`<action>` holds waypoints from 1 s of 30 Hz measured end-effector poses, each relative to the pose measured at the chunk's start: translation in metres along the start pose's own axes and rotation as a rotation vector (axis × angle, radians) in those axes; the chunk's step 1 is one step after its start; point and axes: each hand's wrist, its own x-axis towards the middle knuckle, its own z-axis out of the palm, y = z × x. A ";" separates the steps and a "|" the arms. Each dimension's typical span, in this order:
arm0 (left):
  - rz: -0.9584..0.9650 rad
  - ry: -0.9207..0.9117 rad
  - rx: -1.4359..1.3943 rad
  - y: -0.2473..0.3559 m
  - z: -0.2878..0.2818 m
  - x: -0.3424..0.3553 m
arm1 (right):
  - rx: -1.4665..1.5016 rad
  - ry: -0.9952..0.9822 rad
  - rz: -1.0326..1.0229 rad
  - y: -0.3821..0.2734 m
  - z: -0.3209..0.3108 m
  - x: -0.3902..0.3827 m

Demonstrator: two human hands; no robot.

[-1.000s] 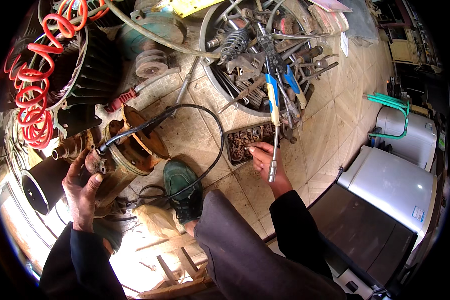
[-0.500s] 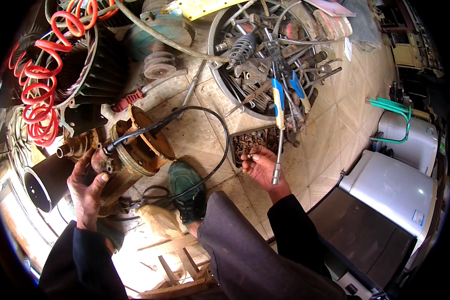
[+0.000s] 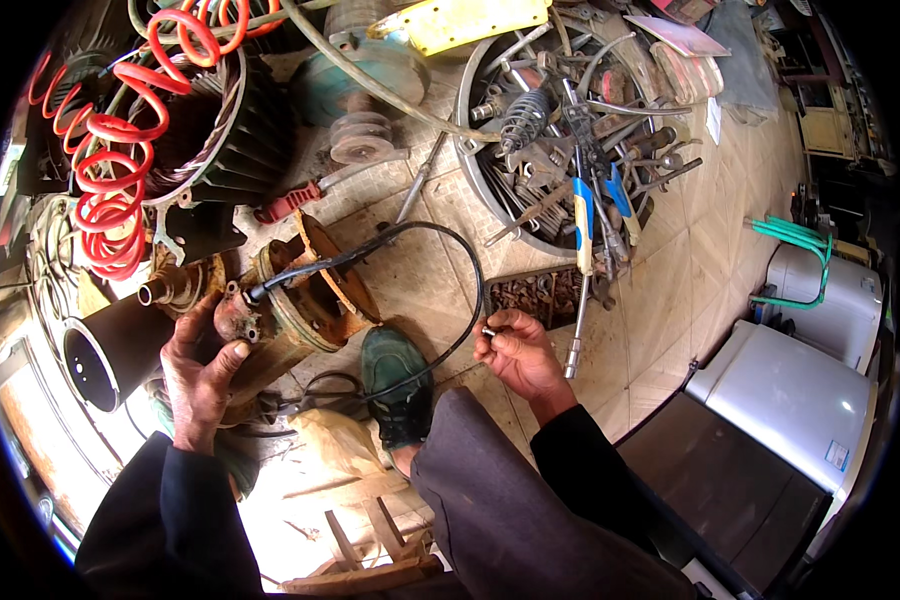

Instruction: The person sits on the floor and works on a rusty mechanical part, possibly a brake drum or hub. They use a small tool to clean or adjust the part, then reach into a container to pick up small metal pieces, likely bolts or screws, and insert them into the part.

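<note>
My left hand (image 3: 200, 375) grips a small reddish cast-metal cable fitting (image 3: 236, 318), thumb on the near side and fingers behind it. A black cable (image 3: 410, 228) runs out of this fitting and loops to the right. The fitting rests against a rusty pump body (image 3: 292, 325) with round flanges. My right hand (image 3: 522, 362) is closed in a pinch on a small dark metal bolt (image 3: 489, 331), held just in front of a tray of loose fasteners (image 3: 535, 298). Fingers partly cover the bolt.
A round tub (image 3: 467, 120) full of tools stands behind the tray, a blue-handled socket wrench (image 3: 582, 225) jutting over its rim. Red coiled hose (image 3: 120, 185) hangs at left by a finned motor housing (image 3: 255, 110). My shoe (image 3: 395, 378) is beside the pump; white appliances (image 3: 780, 380) stand right.
My right hand has come away from the fastener tray toward me, still pinching the small bolt. My left hand keeps its grip on the fitting. The whole view has shifted slightly.
</note>
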 end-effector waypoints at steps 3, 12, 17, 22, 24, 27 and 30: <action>-0.005 0.000 -0.023 0.001 0.001 0.000 | -0.041 0.002 0.012 -0.002 0.003 0.002; 0.011 0.022 0.031 -0.002 -0.001 0.000 | -0.497 0.120 -0.068 -0.002 0.028 0.007; -0.012 -0.030 0.061 -0.004 -0.005 0.001 | -0.592 0.122 -0.064 -0.003 0.035 0.007; -0.007 -0.021 0.067 -0.005 -0.005 0.000 | -0.690 0.140 -0.062 -0.005 0.048 0.009; 0.016 -0.024 0.078 -0.005 -0.005 0.001 | -0.699 0.128 -0.072 -0.004 0.050 0.010; 0.038 -0.028 0.097 -0.008 -0.006 0.001 | -0.730 0.127 -0.105 -0.004 0.051 0.011; 0.023 -0.023 0.082 -0.004 -0.005 0.000 | -0.675 0.120 -0.115 -0.003 0.056 0.013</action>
